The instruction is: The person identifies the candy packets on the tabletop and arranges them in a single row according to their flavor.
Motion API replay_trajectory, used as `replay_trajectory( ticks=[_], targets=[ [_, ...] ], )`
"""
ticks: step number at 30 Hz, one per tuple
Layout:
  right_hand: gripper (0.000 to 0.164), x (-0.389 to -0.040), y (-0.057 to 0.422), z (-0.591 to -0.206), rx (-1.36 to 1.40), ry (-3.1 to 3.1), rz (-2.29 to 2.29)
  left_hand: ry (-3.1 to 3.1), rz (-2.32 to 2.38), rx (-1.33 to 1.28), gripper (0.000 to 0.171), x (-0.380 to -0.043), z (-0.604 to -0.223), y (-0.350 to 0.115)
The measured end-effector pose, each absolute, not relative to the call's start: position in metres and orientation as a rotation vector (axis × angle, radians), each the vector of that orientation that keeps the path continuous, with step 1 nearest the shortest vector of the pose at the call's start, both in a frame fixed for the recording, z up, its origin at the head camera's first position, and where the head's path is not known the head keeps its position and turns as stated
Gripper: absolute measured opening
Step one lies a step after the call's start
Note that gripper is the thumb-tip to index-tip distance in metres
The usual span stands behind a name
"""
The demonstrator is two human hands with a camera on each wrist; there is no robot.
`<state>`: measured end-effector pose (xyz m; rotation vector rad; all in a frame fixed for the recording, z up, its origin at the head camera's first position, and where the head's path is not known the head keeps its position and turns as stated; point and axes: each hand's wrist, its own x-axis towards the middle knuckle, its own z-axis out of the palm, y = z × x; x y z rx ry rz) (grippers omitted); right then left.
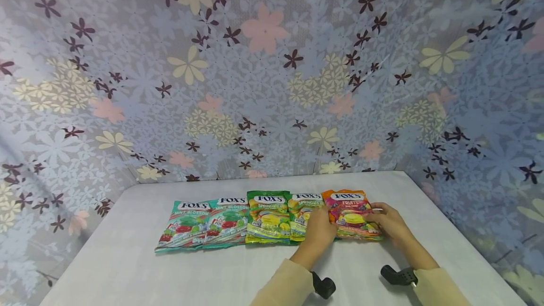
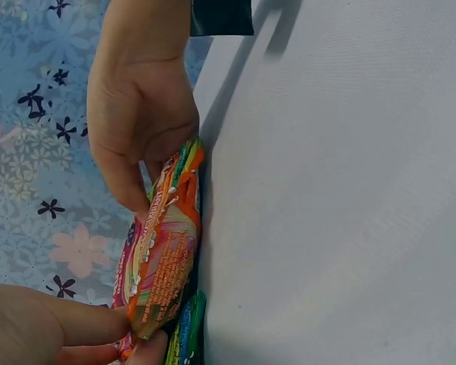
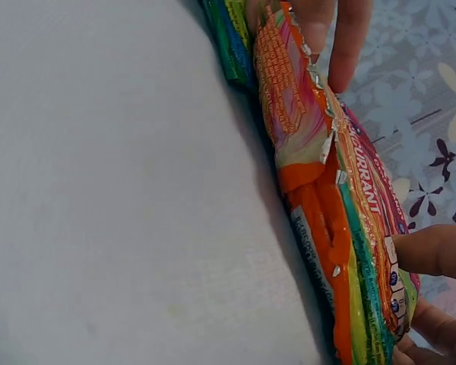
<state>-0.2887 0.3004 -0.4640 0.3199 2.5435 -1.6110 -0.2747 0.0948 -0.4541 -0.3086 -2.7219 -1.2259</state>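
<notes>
Both hands hold an orange and magenta Fox's Fruits candy bag (image 1: 351, 206) at the right end of a row. My left hand (image 1: 318, 229) pinches its left edge; in the left wrist view the thumb and fingers (image 2: 95, 325) close on the bag's corner. At the opposite edge my right hand (image 1: 394, 225) grips it, thumb on top and fingertips (image 3: 433, 251) on the wrapper. Just left lies a yellow-green Springtea bag (image 1: 299, 216), partly hidden by my left hand. The Fruits bag overlaps its edge in the wrist views.
Further left in the row lie another green Springtea bag (image 1: 267, 218) and two teal Mint Blossom bags, one (image 1: 227, 221) overlapping the other (image 1: 183, 225). They lie on a white table (image 1: 127, 268). A flowered cloth wall (image 1: 263, 84) stands behind and at the sides.
</notes>
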Motion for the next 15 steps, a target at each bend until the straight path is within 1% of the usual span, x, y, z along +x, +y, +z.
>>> replay_trajectory(
  ticks=[8, 15],
  targets=[
    [0.065, -0.2841, 0.2988, -0.4614, 0.249, 2.719, -1.448, -2.760, -1.113, -0.334, 0.041, -0.2728, -0.4538, 0.0952],
    [0.067, -0.2799, 0.3001, -0.4618, 0.207, 2.768, -1.372, -2.782, -1.078, -0.334, 0.040, -0.2695, -0.4519, 0.0963]
  ],
)
